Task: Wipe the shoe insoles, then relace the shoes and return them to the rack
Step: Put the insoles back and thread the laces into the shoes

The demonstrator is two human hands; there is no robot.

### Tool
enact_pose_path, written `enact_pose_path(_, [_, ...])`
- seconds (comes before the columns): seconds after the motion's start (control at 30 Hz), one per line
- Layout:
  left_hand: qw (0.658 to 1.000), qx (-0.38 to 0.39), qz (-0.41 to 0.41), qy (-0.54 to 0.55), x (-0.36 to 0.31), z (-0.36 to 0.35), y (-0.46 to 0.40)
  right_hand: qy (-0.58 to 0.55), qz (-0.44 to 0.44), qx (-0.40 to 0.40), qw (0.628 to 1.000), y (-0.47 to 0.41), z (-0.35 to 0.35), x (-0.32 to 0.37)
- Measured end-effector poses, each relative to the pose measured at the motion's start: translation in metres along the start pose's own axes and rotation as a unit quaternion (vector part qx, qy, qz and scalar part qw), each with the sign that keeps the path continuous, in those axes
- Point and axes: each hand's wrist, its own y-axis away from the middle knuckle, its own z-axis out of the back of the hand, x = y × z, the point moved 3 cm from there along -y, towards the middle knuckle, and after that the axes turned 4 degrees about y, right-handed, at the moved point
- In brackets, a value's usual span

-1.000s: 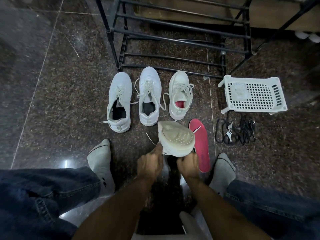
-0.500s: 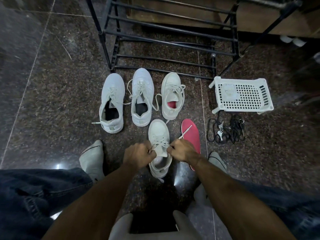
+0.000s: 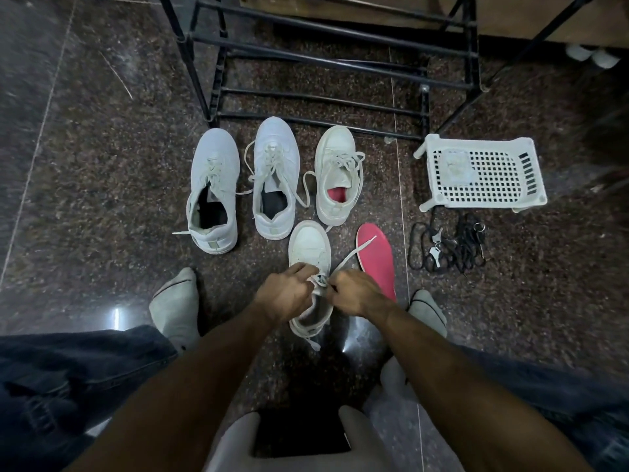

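Both the left hand [image 3: 284, 294] and right hand [image 3: 354, 294] pinch the lace [image 3: 354, 255] over the near shoe [image 3: 308, 247]. The red insole [image 3: 376, 257] lies just beside it; bare floor [image 3: 102, 199] opens leftward.

Shoe [image 3: 309, 247] laces and eyelets under both hands

A white lace-up leather shoe [image 3: 309, 248] stands upright on the floor, toe away, its lace [image 3: 354, 254] trailing over a red foam insole [image 3: 377, 258] lying flat beside it. Three more white shoes [image 3: 272, 175] sit before a black metal rack [image 3: 326, 59].
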Motion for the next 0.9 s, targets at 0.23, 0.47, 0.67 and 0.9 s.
enact_pose_path(0.23, [0.999,0.028,-0.017,0.023,0.022,0.005,0.006,0.024,0.039,-0.012,0.999,0.004,-0.007,0.006])
enact_pose_path(0.47, [0.979,0.105,0.086,0.150,0.030,0.016,-0.012,-0.111,-0.089,-0.035,0.989,0.014,-0.018,-0.034])
enact_pose_path(0.67, [0.966,0.125,0.118,0.194,0.035,0.013,-0.016,-0.048,-0.280,-0.090,0.955,0.012,-0.031,-0.076])
enact_pose_path(0.9, [0.961,0.109,0.116,0.227,0.034,0.009,-0.012,-0.064,-0.334,-0.055,0.939,-0.014,-0.038,-0.081])
